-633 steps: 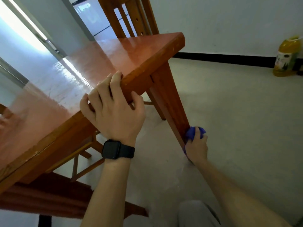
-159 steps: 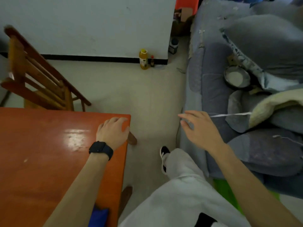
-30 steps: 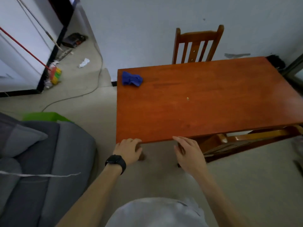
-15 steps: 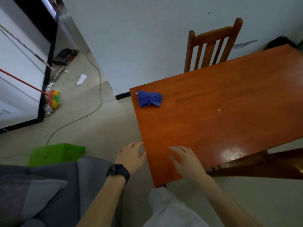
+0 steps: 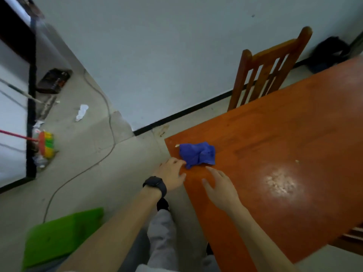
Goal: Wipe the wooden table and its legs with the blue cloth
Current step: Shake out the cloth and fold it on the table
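Note:
The wooden table (image 5: 284, 146) fills the right side of the head view, its orange-brown top shiny with a glare patch. A crumpled blue cloth (image 5: 197, 155) lies near the table's far left corner. My left hand (image 5: 172, 176), with a black watch on the wrist, rests at the table's left edge, fingertips just short of the cloth. My right hand (image 5: 220, 186) hovers over the tabletop with fingers spread, just below the cloth. Neither hand holds anything. The table legs are hidden under the top.
A wooden chair (image 5: 269, 65) stands behind the table against the white wall. A broom (image 5: 46, 143), a cable (image 5: 106, 107) and scraps of litter lie on the floor at left. A green object (image 5: 62, 236) sits at the lower left. My leg is beside the table edge.
I have moved along the table's left side toward the cloth. Both hands have come forward and now sit just short of the cloth, which has not moved on the table.

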A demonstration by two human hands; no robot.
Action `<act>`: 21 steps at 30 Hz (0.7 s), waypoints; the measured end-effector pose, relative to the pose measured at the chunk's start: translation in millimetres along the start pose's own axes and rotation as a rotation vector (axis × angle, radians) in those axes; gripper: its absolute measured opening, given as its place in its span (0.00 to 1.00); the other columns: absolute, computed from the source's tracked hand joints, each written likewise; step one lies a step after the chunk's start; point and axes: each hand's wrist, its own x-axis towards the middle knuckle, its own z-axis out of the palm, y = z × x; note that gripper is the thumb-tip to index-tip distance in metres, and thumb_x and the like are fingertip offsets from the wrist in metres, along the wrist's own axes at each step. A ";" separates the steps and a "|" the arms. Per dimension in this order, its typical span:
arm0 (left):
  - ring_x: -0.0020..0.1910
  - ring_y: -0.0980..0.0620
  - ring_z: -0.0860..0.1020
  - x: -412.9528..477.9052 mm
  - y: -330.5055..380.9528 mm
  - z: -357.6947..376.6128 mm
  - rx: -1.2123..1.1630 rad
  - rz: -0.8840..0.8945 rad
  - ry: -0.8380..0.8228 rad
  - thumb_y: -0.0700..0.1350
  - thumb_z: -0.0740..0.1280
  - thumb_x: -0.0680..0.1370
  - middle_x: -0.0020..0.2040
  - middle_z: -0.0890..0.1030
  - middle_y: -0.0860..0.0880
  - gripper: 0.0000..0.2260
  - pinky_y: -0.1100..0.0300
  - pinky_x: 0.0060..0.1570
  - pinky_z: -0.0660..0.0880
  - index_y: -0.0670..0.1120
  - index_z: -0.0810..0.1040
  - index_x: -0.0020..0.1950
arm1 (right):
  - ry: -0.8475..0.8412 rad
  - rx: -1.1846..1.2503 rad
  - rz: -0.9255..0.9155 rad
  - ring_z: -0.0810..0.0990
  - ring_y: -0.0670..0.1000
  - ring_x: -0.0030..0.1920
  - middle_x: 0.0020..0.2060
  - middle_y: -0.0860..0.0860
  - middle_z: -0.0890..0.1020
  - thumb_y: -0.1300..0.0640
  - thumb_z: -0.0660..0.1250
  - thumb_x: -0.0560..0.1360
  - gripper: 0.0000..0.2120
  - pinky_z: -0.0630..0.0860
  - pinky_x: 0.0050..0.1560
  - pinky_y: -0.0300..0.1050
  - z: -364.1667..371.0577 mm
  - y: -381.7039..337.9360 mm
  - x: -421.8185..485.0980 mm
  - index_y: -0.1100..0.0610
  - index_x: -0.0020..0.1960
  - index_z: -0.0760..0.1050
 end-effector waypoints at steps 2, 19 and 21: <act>0.70 0.44 0.67 46.0 -12.0 -3.6 0.016 0.081 -0.008 0.55 0.62 0.79 0.73 0.66 0.47 0.24 0.49 0.68 0.67 0.52 0.65 0.74 | 0.067 0.020 0.072 0.73 0.53 0.66 0.70 0.50 0.70 0.43 0.63 0.79 0.31 0.74 0.60 0.49 13.3 -8.3 31.2 0.46 0.78 0.56; 0.52 0.46 0.76 144.9 -131.3 -52.0 0.369 0.382 -0.362 0.40 0.64 0.77 0.56 0.77 0.46 0.09 0.51 0.52 0.76 0.51 0.68 0.54 | -0.076 0.260 0.520 0.76 0.50 0.53 0.50 0.48 0.81 0.52 0.61 0.80 0.07 0.75 0.55 0.49 119.9 -110.6 99.5 0.48 0.52 0.78; 0.47 0.48 0.76 141.5 -160.7 -59.7 0.295 0.301 -0.404 0.42 0.65 0.75 0.54 0.78 0.47 0.16 0.54 0.44 0.77 0.51 0.69 0.61 | -0.108 0.337 0.455 0.79 0.49 0.48 0.47 0.49 0.82 0.53 0.61 0.79 0.06 0.78 0.51 0.49 138.7 -130.6 98.2 0.50 0.50 0.78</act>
